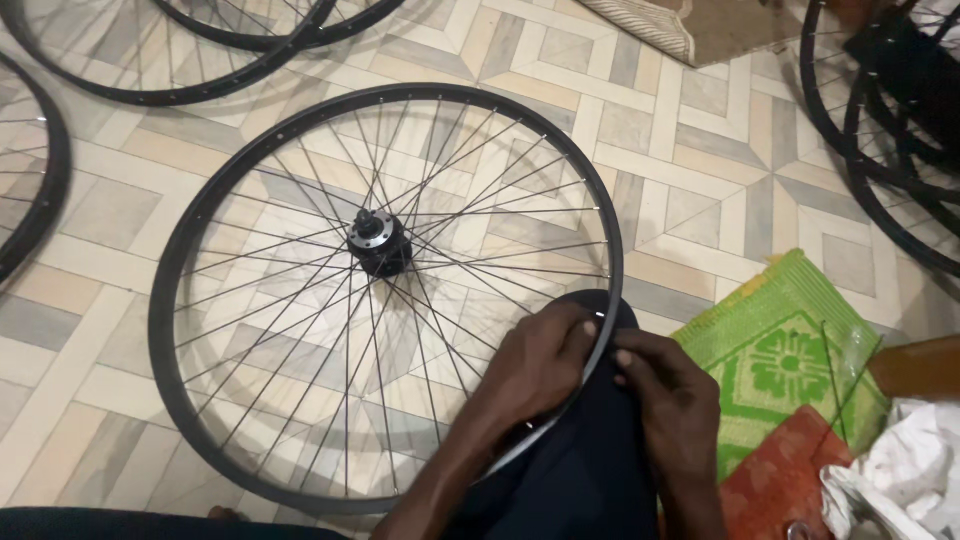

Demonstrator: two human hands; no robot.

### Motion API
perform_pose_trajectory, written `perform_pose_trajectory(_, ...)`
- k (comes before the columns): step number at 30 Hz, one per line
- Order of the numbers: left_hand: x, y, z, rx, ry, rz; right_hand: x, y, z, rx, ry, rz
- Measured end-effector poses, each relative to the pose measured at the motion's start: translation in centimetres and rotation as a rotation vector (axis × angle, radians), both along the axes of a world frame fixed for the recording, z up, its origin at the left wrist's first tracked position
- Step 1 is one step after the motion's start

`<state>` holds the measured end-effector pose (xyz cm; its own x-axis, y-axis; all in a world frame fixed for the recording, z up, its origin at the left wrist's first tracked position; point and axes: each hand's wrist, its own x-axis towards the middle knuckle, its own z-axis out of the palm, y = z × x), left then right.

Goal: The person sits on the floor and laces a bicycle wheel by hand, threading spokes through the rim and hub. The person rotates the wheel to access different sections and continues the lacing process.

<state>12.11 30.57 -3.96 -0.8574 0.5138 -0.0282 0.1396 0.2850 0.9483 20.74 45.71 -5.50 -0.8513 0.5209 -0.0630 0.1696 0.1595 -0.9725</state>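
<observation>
Spare black rims lying on the tiled floor at far left and top. Main bicycle wheel leaning flat-ish over the floor, black hub dead centre, thin spokes fanning out to the rim, near edge propped on a dark-trousered knee. Left hand curled over the rim from the inside, fingers pinched at a spoke end or nipple, can't tell which exactly. Right hand just beside it on the outside of the rim, fingertips pressed close to the same spot, so both hands nearly together. Probably worth bracing the rim firmly on the knee and working one nipple at a time, small turns only, keeping neighbouring spokes unbent. Green patterned mat and a reddish one to the right, crumpled white plastic in the corner, more rims stacked top right.
</observation>
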Motion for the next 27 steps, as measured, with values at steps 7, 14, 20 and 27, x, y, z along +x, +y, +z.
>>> perform_pose_trajectory(7,-2.1,-0.8,-1.0,0.157,-0.399,-0.244,-0.1,0.1,-0.8,0.034,-0.071,-0.028)
perform_pose_trajectory(14,-1.9,-0.7,-2.3,0.297,-0.350,-0.241,0.2,0.7,-1.9,-0.024,-0.008,0.103)
perform_pose_trajectory(20,-2.1,-1.1,-2.7,0.306,-0.389,-0.263,1.0,0.6,-2.5,-0.018,-0.027,0.094)
perform_pose_trajectory(27,-2.2,-1.4,-2.7,0.308,-0.389,-0.273,1.2,0.3,-2.8,0.030,0.074,0.158)
